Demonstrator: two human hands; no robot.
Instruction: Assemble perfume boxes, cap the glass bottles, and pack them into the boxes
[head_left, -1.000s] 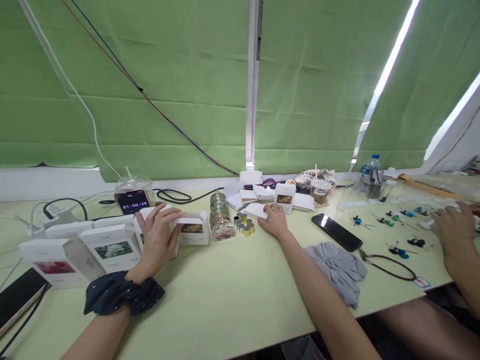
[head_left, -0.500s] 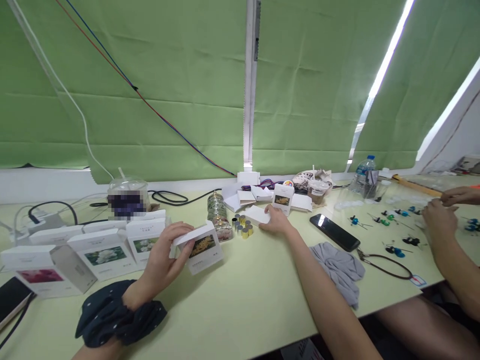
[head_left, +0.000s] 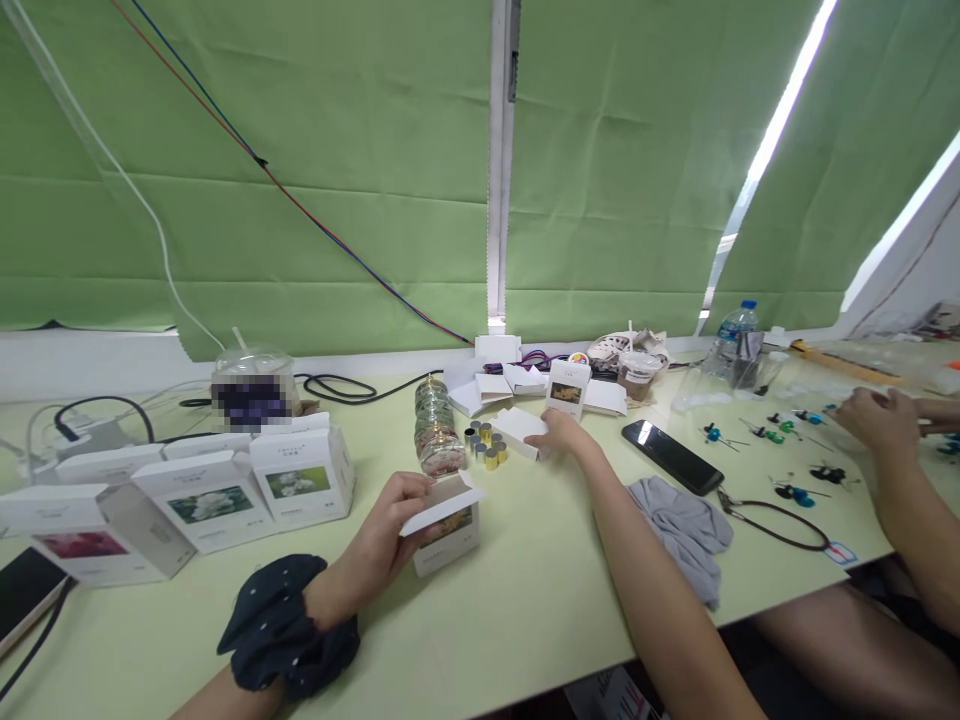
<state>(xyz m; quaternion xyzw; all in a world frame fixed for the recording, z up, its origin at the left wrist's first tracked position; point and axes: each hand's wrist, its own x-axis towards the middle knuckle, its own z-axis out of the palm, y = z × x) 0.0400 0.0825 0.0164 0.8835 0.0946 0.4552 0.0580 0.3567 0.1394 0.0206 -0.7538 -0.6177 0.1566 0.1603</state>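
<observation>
My left hand (head_left: 386, 540) grips a small white carton (head_left: 454, 545) with a yellow-flower picture; its top flap stands open and its base is at the tabletop. My right hand (head_left: 562, 434) has its fingers closed on the right end of a plain white box (head_left: 517, 432) lying flat. Just behind that hand stands another flower-picture carton (head_left: 568, 388). Between my hands are several small gold and silver cylinders (head_left: 487, 447) and a row of round clear jars (head_left: 436, 430) with greenish and pinkish contents.
Several flower cartons (head_left: 206, 505) stand at left, near a lidded plastic cup (head_left: 255, 375). Opened white boxes (head_left: 495, 385) lie at the back. To the right are a phone (head_left: 671, 457), a grey cloth (head_left: 679, 535), a cord loop (head_left: 780, 545) and a co-worker's hand (head_left: 877, 425) by blue-green small parts.
My left hand has carried the flower carton right and down, away from the standing cartons. My right hand stays by the plain white box, which has shifted slightly.
</observation>
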